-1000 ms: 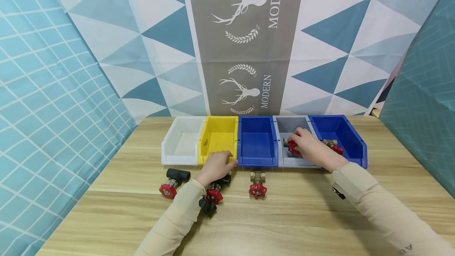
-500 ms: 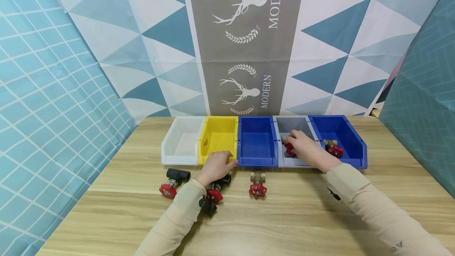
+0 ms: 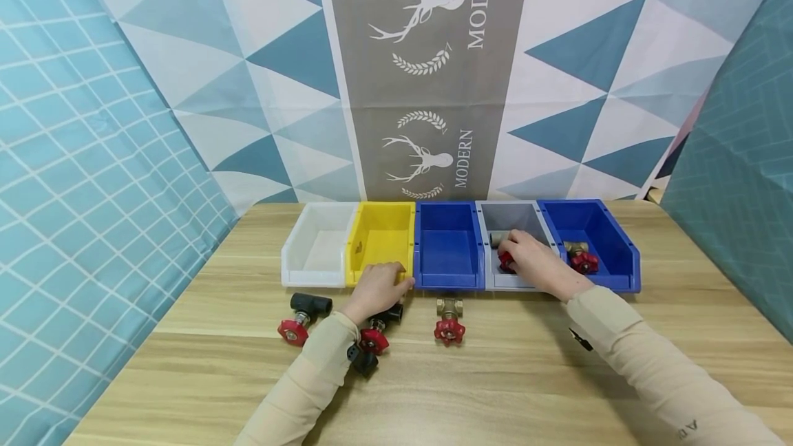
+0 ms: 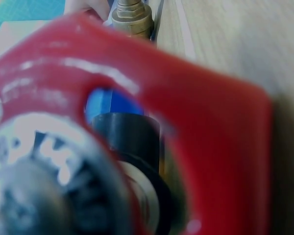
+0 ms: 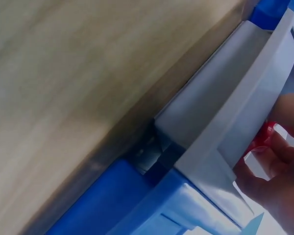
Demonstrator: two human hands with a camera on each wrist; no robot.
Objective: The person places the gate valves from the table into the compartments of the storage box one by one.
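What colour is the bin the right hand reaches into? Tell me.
The bin is grey, clearest in the head view.

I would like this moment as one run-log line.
right hand: grips red-handled valve in grey bin | left hand: at front edge of yellow bin | brass valve: on table

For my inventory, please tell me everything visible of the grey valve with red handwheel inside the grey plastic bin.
The grey valve shows a tubular, plastic-looking end and a glossy red handwheel. It is inside the grey plastic bin, tube toward the back, wheel toward the front. The person's right hand grips the wheel and hides the middle.
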